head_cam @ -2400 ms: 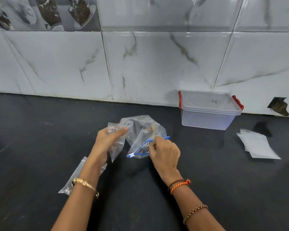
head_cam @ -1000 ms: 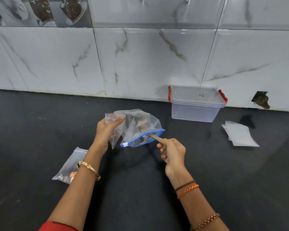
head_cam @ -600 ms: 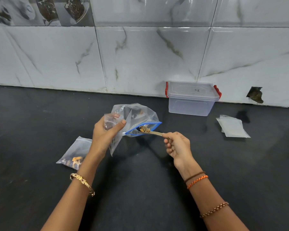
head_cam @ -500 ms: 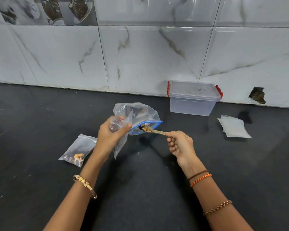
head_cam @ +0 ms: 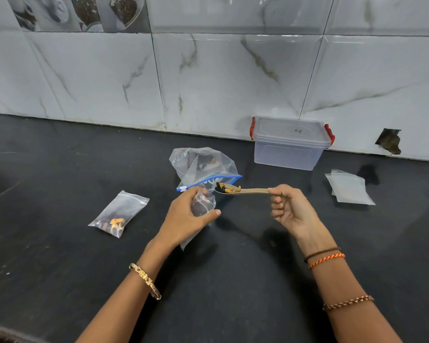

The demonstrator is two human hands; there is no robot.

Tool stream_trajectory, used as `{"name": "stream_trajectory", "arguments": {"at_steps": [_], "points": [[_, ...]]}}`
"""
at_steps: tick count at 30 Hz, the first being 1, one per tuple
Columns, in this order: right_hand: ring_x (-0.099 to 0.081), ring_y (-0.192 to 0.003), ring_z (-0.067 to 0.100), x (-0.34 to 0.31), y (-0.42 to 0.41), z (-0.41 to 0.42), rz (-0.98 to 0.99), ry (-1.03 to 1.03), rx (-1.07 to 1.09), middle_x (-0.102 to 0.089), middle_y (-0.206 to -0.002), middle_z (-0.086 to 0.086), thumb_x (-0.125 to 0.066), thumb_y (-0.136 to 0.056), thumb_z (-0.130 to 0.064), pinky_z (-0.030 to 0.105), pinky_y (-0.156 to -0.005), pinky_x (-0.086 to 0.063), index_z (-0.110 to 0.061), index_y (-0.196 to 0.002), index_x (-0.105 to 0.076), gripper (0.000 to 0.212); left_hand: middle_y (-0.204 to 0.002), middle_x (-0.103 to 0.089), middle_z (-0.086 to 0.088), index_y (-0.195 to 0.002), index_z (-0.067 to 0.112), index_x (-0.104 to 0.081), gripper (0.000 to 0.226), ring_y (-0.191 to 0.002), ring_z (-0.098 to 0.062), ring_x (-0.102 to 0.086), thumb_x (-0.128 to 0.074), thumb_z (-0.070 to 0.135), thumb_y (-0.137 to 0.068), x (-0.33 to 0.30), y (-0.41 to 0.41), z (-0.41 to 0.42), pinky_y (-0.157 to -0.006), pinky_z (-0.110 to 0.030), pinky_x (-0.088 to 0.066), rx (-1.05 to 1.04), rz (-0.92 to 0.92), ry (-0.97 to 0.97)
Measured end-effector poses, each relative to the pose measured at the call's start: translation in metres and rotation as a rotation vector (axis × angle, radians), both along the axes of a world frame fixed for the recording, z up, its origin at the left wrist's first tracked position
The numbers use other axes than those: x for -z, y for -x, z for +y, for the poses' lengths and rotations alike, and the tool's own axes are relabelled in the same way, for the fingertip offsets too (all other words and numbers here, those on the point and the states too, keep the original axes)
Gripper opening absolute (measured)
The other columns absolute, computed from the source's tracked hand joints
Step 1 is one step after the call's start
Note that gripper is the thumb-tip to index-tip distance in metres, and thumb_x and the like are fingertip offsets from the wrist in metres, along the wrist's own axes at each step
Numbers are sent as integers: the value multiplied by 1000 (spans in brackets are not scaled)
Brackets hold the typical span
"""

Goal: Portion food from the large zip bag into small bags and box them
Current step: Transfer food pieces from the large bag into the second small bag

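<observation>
The large zip bag [head_cam: 203, 167] with a blue zip strip lies crumpled on the black counter [head_cam: 60, 268], a few dark and orange bits of food left inside. My left hand [head_cam: 186, 216] grips a small clear bag [head_cam: 201, 206] just in front of it, its mouth held open. My right hand [head_cam: 290, 209] pinches the handle of a beige spoon [head_cam: 243, 190]. The spoon's bowl carries dark and orange food and hovers just above and to the right of the small bag's mouth. A filled small bag [head_cam: 118, 214] lies to the left.
A clear plastic box [head_cam: 290, 142] with a shut lid and red clips stands against the tiled wall at the back right. A stack of empty small bags [head_cam: 348, 186] lies to the right of my right hand.
The spoon came out of the large zip bag loaded with food. My left hand let go of the large bag, which now lies on the counter, and kept the small bag, lowering it.
</observation>
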State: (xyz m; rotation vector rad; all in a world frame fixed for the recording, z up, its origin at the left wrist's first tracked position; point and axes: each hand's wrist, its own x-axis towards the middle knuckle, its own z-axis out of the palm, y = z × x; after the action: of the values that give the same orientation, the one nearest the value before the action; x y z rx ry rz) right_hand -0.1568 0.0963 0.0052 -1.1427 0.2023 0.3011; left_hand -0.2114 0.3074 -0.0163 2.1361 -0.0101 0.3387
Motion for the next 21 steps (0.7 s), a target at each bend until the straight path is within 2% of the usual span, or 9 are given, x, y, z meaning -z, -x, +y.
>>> {"name": "stream_trajectory", "arguments": {"at_steps": [4,6,9,13,18,21], "points": [[-28,-31,3,-7,-4,-12,-59,-53,-68,-36,-37,-7,-44,-84,1,12,-32,-23,-20,-37,-46,52,-113,-55,7,-118,18,-54,48,-103,-10,-52,-74,29,-75,-4,-6,-5,-83,-18,-37,23,6,-25],[-27,-31,2,-10,-5,-15,-82,-57,-104,-36,-37,-6,-43,-84,2,12,-32,-23,-20,-36,-43,53,-112,-54,9,-118,17,-54,49,-102,-8,-51,-74,28,-75,-6,-8,-9,-84,-18,-37,39,2,-24],[-27,-30,2,-12,-6,-16,-108,-38,-148,-35,-36,-7,-41,-84,2,12,-31,-24,-21,-35,-41,54,-114,-53,10,-119,16,-53,50,-105,-7,-50,-74,26,-74,-6,-11,-13,-80,-8,-35,81,-2,-43],[-26,-31,2,-15,-6,-13,-125,-12,-155,-34,-36,-6,-43,-83,3,12,-33,-21,-20,-36,-43,53,-114,-55,9,-117,17,-54,50,-103,-5,-51,-76,22,-73,-3,-12,-18,-78,1,-35,135,11,-39],[-29,-34,4,-12,-1,-3,-163,127,-146,-37,-38,-5,-49,-80,5,13,-35,-24,-18,-37,-48,48,-107,-58,11,-108,23,-55,43,-97,-6,-56,-77,20,-71,0,-11,-26,-81,-5,-39,195,40,-25],[-35,-39,4,-10,2,5,-245,213,-140,-43,-41,-5,-59,-79,4,14,-40,-29,-14,-50,-52,35,-108,-58,8,-106,24,-54,41,-95,-7,-56,-77,19,-72,1,-11,-29,-80,-6,-39,181,42,25]]}}
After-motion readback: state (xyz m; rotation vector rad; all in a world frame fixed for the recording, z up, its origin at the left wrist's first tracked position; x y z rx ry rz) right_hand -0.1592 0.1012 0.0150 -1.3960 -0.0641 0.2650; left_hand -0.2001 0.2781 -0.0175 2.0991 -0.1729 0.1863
